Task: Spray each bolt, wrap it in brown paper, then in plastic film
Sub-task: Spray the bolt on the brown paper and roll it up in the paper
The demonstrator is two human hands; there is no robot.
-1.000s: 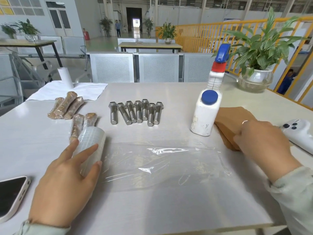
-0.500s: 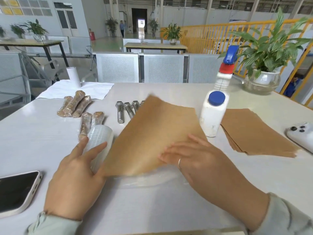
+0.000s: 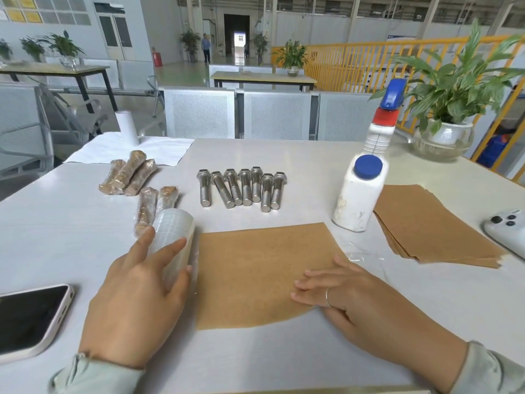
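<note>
Several bare steel bolts (image 3: 241,187) lie in a row at the table's middle. A single sheet of brown paper (image 3: 255,268) lies flat in front of them, on top of a stretch of clear plastic film whose edge (image 3: 362,255) shows at the sheet's right. My right hand (image 3: 341,291) presses flat on the sheet's near right corner, fingers straight. My left hand (image 3: 136,291) holds the roll of plastic film (image 3: 174,231) at the sheet's left edge, thumb and fingers around it. A white spray bottle (image 3: 359,191) with a blue trigger stands to the right of the bolts.
Several wrapped bolts (image 3: 136,180) lie at the left. A stack of brown paper (image 3: 431,223) sits at the right, beside a white controller (image 3: 508,231). A phone (image 3: 28,317) lies near left. White cloth and a paper roll (image 3: 127,129) are at the back left, a potted plant (image 3: 446,137) at the back right.
My right hand took one brown sheet from the stack, carried it left and laid it flat on the film. My left hand stayed on the film roll.
</note>
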